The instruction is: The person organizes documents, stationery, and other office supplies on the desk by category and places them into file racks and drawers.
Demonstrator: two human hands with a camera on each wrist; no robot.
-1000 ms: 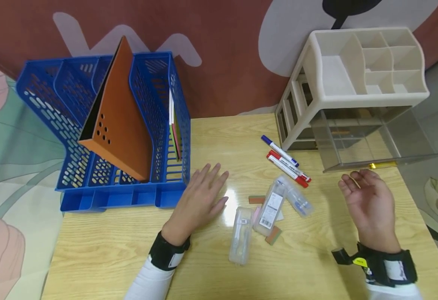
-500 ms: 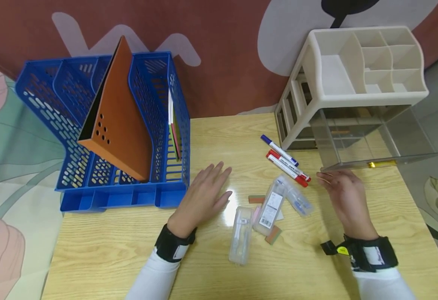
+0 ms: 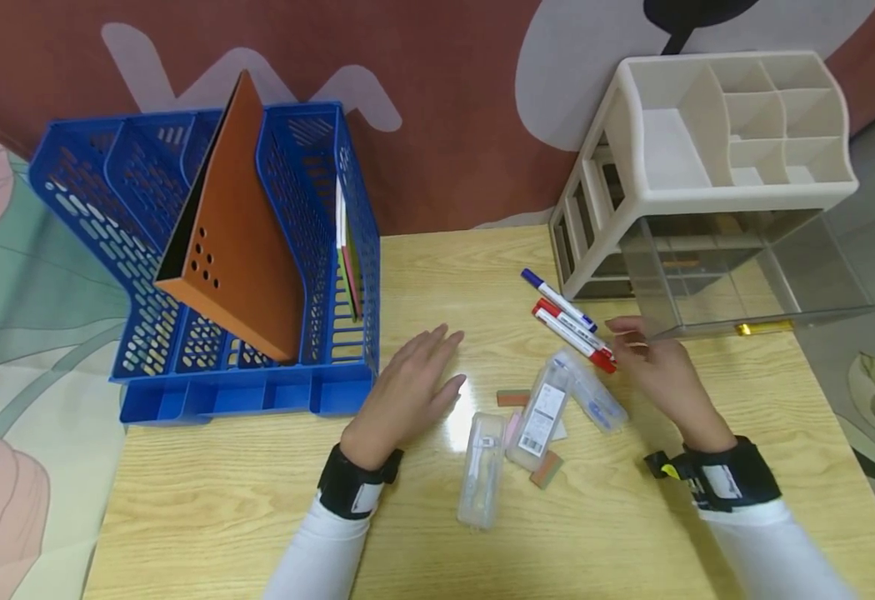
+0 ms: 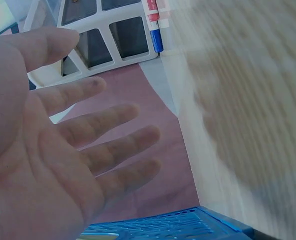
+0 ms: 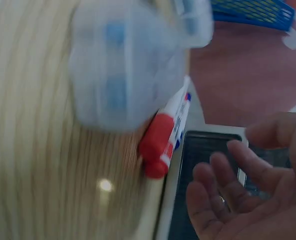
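My left hand hovers low over the table's middle, fingers spread, holding nothing; its bare palm faces the left wrist view. My right hand has its fingertips right at the capped ends of the markers, in front of the open drawer. In the right wrist view its fingers are loosely bent with nothing between them. Two red markers and a blue marker lie side by side. Close by are clear plastic cases, one with blue contents, another apart nearer me. Small brown-and-green blocks lie around them.
A blue file rack stands left, holding an orange folder and thin booklets. At the right is a cream desk organizer, its clear drawer pulled out over the table. A wall covering rises behind.
My right hand has moved left from below the drawer's handle to the markers, turning from palm up to palm down. My left hand has shifted slightly right. The objects look unmoved.
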